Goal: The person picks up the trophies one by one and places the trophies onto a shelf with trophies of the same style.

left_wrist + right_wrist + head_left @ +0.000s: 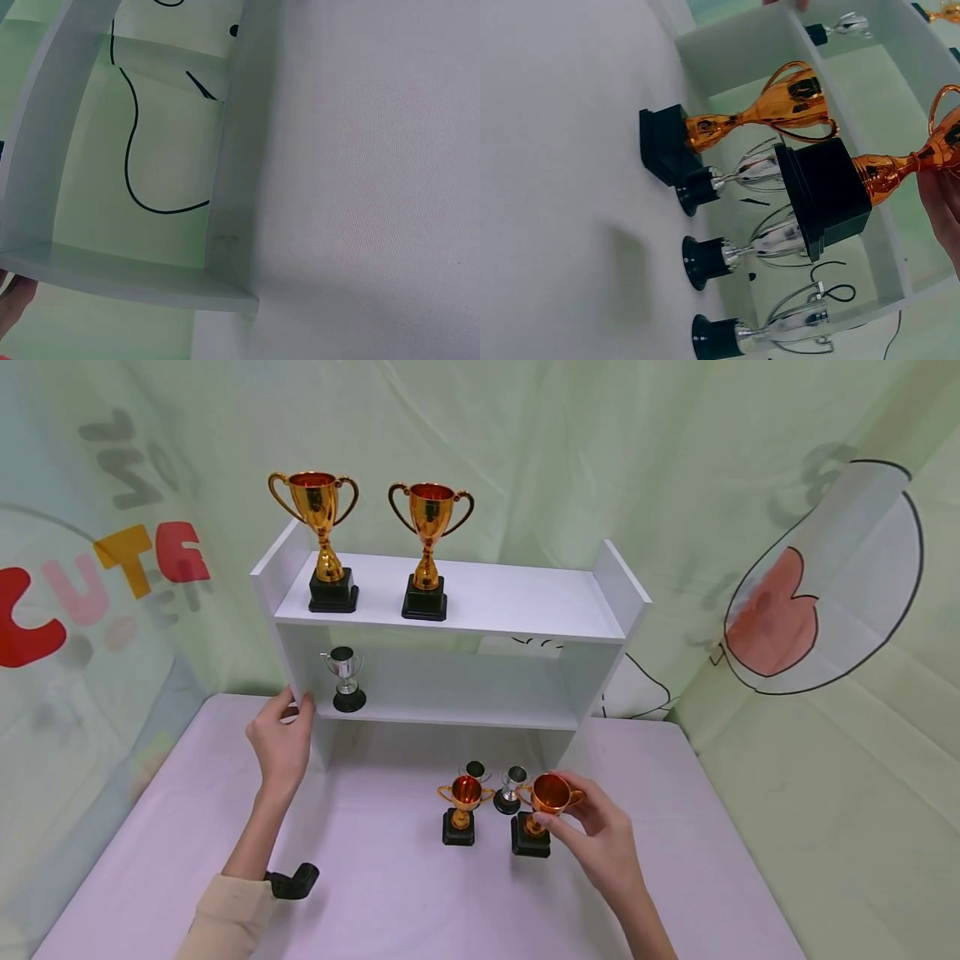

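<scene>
My right hand (606, 835) holds a gold two-handled trophy cup (551, 795) with thumb and fingers around its bowl. In the right wrist view its black base (826, 193) hangs above the tabletop. Another gold trophy (467, 795) stands on the table to its left, with small silver trophies (513, 782) behind; the right wrist view shows several of these in a row, one hidden from the head view. My left hand (281, 743) grips the left side panel of a white shelf unit (480, 720); only its fingertips (15, 301) enter the left wrist view.
Two larger gold trophies, a left one (315, 502) and a right one (430, 514), stand on the top shelf. A small silver trophy (345, 670) is at the left of the middle shelf. A pale cloth covers the table (390, 893); printed curtains (525, 460) hang behind.
</scene>
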{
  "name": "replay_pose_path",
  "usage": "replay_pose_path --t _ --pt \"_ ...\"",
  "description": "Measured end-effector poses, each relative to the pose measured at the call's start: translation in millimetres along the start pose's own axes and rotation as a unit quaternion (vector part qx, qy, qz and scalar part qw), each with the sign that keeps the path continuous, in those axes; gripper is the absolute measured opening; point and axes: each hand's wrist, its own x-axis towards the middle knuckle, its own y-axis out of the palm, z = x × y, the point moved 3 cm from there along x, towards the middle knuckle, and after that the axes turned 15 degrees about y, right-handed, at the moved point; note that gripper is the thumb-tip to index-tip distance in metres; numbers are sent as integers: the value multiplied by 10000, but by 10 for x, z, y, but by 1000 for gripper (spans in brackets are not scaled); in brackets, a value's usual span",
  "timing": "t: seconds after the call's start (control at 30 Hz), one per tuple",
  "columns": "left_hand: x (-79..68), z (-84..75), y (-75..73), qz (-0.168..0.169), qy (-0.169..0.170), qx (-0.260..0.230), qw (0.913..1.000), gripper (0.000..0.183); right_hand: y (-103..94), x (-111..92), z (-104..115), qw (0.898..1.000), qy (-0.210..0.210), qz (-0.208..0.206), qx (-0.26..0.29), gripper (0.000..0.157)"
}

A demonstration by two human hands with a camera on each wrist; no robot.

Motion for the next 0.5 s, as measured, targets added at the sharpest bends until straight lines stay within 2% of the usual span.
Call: replay_pose_path --t 0.17,0.37,0.5 --pt "-11 4 -1 7 37 -13 10000 16 -36 24 143 9998 -134 13 -125 59" --pt "-14 13 3 -21 75 -20 10000 17 -70 84 317 9995 -298 86 -33 60" --pt "-8 16 7 -38 46 -52 10000 17 -92 137 427 9993 -381 -6 -38 58"
